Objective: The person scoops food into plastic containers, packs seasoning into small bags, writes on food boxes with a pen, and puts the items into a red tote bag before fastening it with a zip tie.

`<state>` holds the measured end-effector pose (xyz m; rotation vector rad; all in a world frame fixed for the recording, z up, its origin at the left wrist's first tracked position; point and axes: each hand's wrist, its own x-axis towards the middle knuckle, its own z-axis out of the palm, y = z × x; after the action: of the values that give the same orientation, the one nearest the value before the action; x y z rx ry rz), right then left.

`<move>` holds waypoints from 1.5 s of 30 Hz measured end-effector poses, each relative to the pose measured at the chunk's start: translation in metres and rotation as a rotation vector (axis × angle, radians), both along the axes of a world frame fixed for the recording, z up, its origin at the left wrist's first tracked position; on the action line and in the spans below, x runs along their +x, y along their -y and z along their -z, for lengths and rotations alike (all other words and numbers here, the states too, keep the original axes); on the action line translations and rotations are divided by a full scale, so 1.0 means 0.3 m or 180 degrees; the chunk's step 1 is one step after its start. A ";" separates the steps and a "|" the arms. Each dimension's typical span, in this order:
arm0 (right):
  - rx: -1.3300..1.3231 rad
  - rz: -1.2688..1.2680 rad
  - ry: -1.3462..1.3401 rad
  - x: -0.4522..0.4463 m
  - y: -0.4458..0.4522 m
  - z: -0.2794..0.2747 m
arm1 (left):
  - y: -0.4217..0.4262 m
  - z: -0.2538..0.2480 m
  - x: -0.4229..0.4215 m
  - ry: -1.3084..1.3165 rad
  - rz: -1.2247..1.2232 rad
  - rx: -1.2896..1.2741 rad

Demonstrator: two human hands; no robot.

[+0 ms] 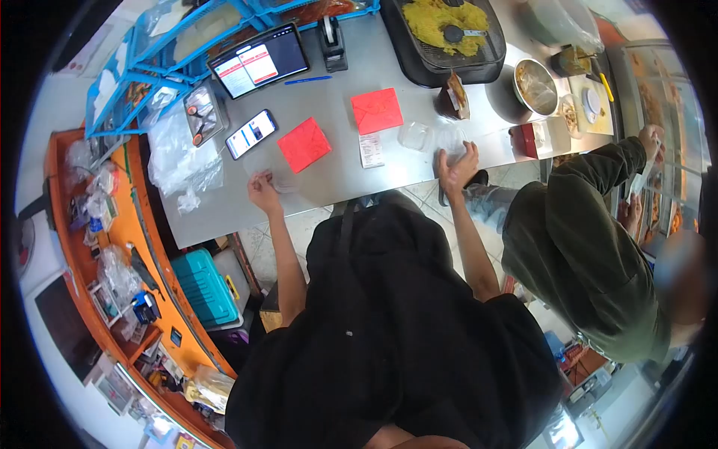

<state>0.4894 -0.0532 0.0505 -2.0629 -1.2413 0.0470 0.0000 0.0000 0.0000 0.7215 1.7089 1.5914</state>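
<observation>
My left hand (263, 191) is at the table's front edge, its fingers closed at a clear plastic piece (283, 181) that looks like a lid. Farther right, my right hand (458, 169) curls round a clear plastic container (450, 138) at the same edge. Beside that container stands a second clear plastic tub (413, 135). Between my hands lie two red packets, one nearer the left (304, 144) and one farther back (377, 111). A printed receipt (371, 150) sticks out below the farther packet. A lit phone (251, 135) lies beyond my left hand.
A tablet (259, 61), tape dispenser (333, 43) and blue pen (308, 80) lie at the back. Plastic bags (179, 150) cover the left end. A black tray with yellow food (452, 30) and a steel bowl (535, 87) stand right. A co-worker (591, 232) stands close on my right.
</observation>
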 end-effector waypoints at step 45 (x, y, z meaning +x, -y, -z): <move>0.1367 -0.0383 -0.3050 0.530 -1.020 -0.720 | -1.102 -0.931 1.387 -0.3950 0.1803 0.2717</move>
<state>0.6484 0.2529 0.2665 -1.2986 -0.6730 0.6777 0.4160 0.3306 0.2792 2.7464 1.1298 1.4386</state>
